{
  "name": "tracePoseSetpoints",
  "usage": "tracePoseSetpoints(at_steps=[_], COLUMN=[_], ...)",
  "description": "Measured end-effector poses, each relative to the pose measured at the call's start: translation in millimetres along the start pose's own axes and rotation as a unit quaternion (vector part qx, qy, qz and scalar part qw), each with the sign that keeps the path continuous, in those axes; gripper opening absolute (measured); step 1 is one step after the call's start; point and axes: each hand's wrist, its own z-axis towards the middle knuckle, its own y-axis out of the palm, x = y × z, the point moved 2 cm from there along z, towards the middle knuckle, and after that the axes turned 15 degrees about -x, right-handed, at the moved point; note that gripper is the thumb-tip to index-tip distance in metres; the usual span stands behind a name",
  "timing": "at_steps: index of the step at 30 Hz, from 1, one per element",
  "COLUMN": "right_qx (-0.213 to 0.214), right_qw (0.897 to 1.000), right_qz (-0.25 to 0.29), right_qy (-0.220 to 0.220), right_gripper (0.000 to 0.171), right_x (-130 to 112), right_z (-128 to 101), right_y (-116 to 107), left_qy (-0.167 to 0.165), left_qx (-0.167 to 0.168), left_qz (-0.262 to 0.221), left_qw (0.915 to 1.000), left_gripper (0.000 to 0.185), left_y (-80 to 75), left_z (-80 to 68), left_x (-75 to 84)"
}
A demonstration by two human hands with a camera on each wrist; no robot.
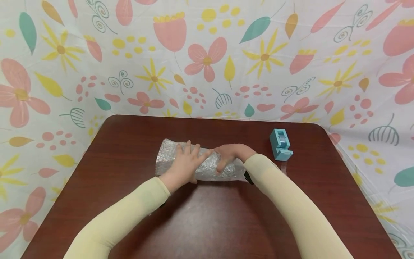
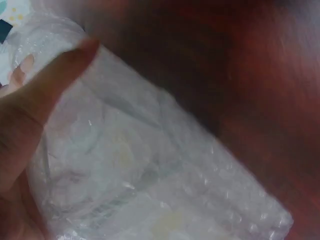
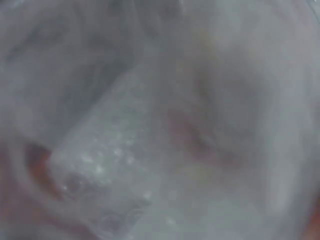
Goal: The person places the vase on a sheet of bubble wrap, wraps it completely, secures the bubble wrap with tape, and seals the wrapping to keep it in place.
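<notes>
A roll of bubble wrap (image 1: 166, 158) lies across the middle of the table, its wide end to the left. My left hand (image 1: 185, 162) rests on its left half, fingers spread over the top and thumb low on the near side. In the left wrist view the thumb lies over the clear bubble wrap (image 2: 135, 165). Over the right half, my right hand (image 1: 231, 153) touches the roll with its thumb on the near side and a finger pointing left; its other fingers are hidden. Blurred bubble wrap (image 3: 115, 150) fills the right wrist view.
A light blue tape dispenser (image 1: 280, 145) with a roll of tape stands at the right, beyond the right forearm. The dark red-brown table (image 1: 207, 223) has its back edge against a flower-printed sheet (image 1: 207, 61). A clear strip (image 1: 284, 167) shows beside the right sleeve.
</notes>
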Motion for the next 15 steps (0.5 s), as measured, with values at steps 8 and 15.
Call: tracePoseSetpoints(at_steps=[8,15], right_qx=[0.005,0.019], right_qw=[1.0,0.999], right_qz=[0.009,0.019], right_qy=[-0.024,-0.039], right_gripper=[0.105,0.099], right_x=[1.9,4.4], right_z=[-1.9,-1.0], right_y=[5.5,4.4], left_qy=[0.018,0.043], left_qx=[0.025,0.012], left_qz=[-0.039,-0.052], left_qw=[0.9988,0.9977], left_gripper=[0.115,0.109], left_y=[2.2,1.5], left_z=[4.8,11.1], left_x=[-4.7,-10.9])
